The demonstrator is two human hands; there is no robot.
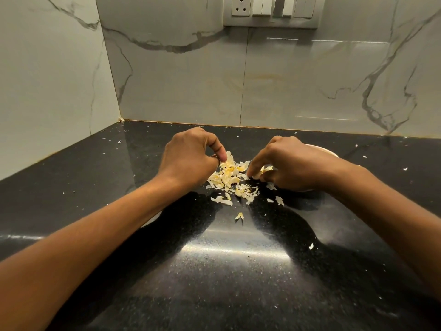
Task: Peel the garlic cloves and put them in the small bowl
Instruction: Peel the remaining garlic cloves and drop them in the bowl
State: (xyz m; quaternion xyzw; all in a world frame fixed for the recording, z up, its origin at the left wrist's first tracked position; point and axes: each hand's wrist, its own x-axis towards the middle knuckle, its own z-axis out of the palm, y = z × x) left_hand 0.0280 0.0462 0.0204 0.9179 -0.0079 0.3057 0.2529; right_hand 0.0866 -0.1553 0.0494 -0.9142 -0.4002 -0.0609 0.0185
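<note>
Garlic clove (pixel 263 170) pinched in right grip (pixel 286 163), left grip (pixel 188 156) curled at peels (pixel 229 179), hold unclear, small bowl (pixel 323 149) behind

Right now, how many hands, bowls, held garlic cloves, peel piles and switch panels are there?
Bare hands, left hand and right hand: 2
Pale garlic clove pinched in the right hand: 1
Pale round bowl, mostly hidden behind the right hand: 1
Pile of yellowish-white papery garlic skins: 1
Grey wall switch panel: 1
Total: 6
</note>
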